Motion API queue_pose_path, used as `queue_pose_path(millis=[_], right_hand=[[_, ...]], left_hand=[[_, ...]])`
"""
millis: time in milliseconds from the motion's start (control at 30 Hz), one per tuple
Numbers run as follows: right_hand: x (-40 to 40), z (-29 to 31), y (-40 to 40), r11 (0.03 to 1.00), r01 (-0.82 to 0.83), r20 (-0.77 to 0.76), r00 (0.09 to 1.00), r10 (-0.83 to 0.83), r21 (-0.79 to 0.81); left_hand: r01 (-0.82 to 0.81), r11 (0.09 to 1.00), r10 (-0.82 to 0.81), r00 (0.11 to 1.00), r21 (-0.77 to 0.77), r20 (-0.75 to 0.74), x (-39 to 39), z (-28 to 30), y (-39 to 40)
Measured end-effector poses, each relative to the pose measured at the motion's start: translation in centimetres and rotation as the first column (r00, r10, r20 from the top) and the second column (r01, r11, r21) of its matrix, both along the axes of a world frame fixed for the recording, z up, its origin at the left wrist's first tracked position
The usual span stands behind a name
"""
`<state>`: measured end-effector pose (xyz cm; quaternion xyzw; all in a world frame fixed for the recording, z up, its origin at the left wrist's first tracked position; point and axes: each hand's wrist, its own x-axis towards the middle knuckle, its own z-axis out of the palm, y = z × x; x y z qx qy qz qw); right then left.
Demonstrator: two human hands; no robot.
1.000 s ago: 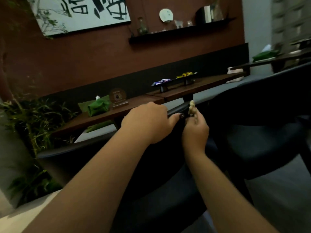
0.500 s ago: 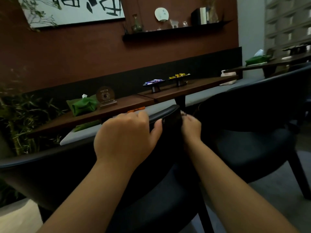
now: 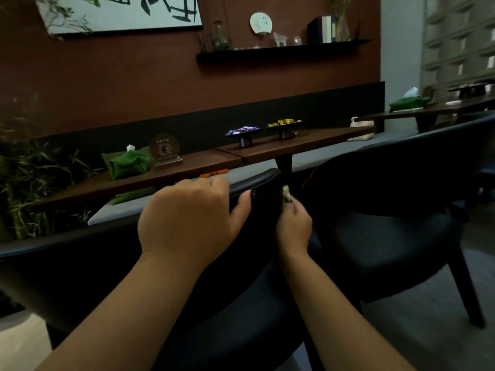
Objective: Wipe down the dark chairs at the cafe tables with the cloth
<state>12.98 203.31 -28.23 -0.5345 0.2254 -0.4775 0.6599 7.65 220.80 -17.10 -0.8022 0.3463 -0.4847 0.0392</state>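
The left hand [image 3: 187, 220] grips the curved top rail of the near dark chair [image 3: 257, 183], fingers over it and thumb under. Just to its right, the right hand [image 3: 293, 226] pinches a small pale cloth [image 3: 286, 195] against the rail's end. The rail's long axis runs leftward from there, so I judge the wipe goes toward the left hand. Behind stands a second chair [image 3: 401, 183], then the wooden surface [image 3: 294, 144].

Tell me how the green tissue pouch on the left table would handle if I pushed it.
The green tissue pouch looks like soft, creased fabric, so it would probably give and slide rather than roll. It sits low and wide, so tipping seems unlikely.
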Motion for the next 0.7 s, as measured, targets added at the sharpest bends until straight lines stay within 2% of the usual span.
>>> queue_pose_path(millis=[100,200,300,400,467,567,633,700], right_hand=[[-0.8,3.0,2.5,0.988,0.094,0.181,0.981,-0.071,-0.121],[-0.5,2.0,3.6,0.993,0.112,0.267,0.959,-0.097,-0.043],[-0.3,-0.8,3.2,0.991,0.095,0.171,0.979,-0.11,0.093],[-0.6,-0.7,2.2,0.992,0.07,0.024,0.997,-0.072,0.101],[-1.3,1.7,2.3,0.996,0.085,0.089,0.992,-0.084,-0.013],[-1.7,4.6,4.0,0.941,0.222,0.239,0.958,-0.161,-0.255],[-1.3,4.1,4.7,0.932,0.276,0.274,0.939,-0.208,-0.237],[-0.9,1.7,4.4,0.963,0.241,0.222,0.952,-0.21,-0.122]], left_hand=[[0.004,1.0,-0.004,1.0,-0.005,-0.003,0.0,0.0,0.0],[0.0,1.0,0.0,1.0,-0.008,0.024,0.0,0.0,0.2],[0.021,1.0,-0.021,0.999,-0.008,0.033,0.1,-0.1,0.2],[0.03,0.999,-0.029,0.999,-0.013,0.036,0.2,-0.1,0.3],[0.03,0.999,-0.029,0.999,-0.02,0.042,0.3,-0.2,0.3],[0.039,0.999,-0.038,0.998,-0.022,0.043,0.6,-0.3,0.2],[0.044,0.999,-0.043,0.998,-0.013,0.052,0.7,-0.4,0.2],[0.035,0.999,-0.033,0.997,-0.025,0.07,0.6,-0.4,0.2]])
